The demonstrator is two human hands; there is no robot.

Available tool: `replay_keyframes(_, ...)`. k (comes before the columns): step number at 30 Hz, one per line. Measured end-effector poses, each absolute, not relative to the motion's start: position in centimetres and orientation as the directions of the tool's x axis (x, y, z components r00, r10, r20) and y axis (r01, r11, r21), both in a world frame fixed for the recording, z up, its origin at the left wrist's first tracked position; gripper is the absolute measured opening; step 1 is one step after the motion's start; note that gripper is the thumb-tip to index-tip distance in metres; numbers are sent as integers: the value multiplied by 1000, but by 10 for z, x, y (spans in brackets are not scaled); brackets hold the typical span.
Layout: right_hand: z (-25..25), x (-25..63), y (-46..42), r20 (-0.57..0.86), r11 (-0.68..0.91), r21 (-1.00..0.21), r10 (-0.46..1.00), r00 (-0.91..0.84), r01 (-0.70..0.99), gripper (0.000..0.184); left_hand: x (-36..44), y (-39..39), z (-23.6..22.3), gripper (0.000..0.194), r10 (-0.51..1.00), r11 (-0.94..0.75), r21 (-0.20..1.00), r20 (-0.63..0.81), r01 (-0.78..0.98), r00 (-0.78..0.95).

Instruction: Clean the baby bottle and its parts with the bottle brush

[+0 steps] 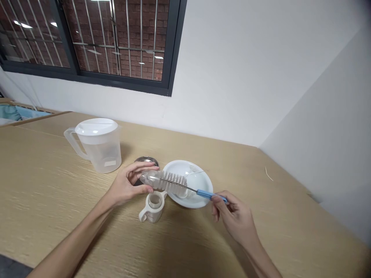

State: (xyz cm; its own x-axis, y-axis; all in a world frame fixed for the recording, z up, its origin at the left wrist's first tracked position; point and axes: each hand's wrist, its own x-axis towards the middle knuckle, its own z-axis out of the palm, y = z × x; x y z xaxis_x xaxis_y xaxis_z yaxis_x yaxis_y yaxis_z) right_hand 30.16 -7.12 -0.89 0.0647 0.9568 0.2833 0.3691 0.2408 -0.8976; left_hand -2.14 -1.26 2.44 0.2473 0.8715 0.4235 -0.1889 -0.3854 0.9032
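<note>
My left hand (pixel 130 183) is closed around a small clear bottle (pixel 149 178) with a rounded end, held sideways above the table. The white bristles of a bottle brush (pixel 174 181) lie at least partly inside it; how deep they go is hard to tell through the clear wall. My right hand (pixel 233 214) pinches the blue handle of the brush from the right. Below the bottle stands a white holder with two side handles (pixel 153 210), its round opening facing up. Just behind the hands sits a white bowl (pixel 204 185) with something clear in it.
A translucent pitcher (pixel 101 150) with a white lid stands at the left. Partly hidden behind my left hand is a round metal dish (pixel 147 159). A thin pale strip (pixel 269 173) lies at the right. Wall and barred window (pixel 116 42) bound the table's (pixel 58 181) back.
</note>
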Motion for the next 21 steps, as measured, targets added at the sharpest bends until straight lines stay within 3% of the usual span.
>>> replay_keyframes(6,-10,298,-73,252,217,-899,966,46,382,48,-19,-14,23,60,862,-374,898,428,-231,270)
replay_keyframes(9,-12,290,-74,372,292,-862,920,125,415,40,-20,-13,23,60,878,-357,903,411,-239,245)
replay_keyframes(13,-16,285,-73,496,384,-822,846,198,420,48,-22,-11,23,60,905,-321,917,371,-237,207)
replay_keyframes(17,-18,287,-71,472,378,-851,855,215,363,35,-23,-10,22,61,903,-328,913,378,-241,203)
replay_keyframes(21,-16,290,-72,411,332,-887,884,223,320,38,-24,-10,22,62,882,-368,896,421,-249,211)
